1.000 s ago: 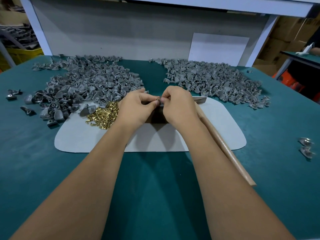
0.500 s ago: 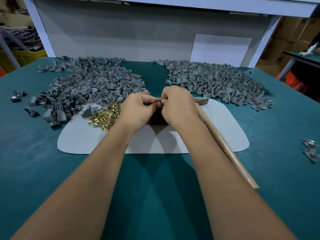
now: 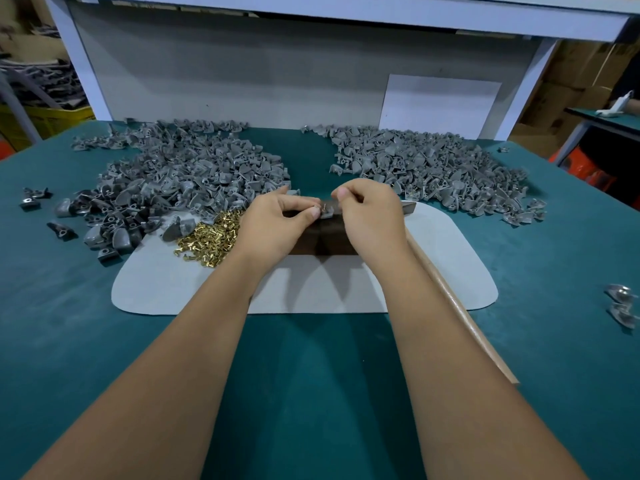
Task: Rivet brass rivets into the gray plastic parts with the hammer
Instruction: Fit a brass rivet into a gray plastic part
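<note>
Left hand (image 3: 273, 223) grip pinching a brass rivet (image 3: 318, 206), right hand (image 3: 370, 216) grip pinching a gray plastic part (image 3: 329, 211), touching between both grips, hammer (image 3: 450, 299) just right of right grip, rivet heap (image 3: 211, 237) left of left grip

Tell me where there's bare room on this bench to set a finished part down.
Free: the green table top near you, between the forearms; the right side between the hammer handle and two loose parts; the pad's front-left corner, below the brass rivets. Crowded: the far half, under the left pile and right pile of gray parts.
</note>
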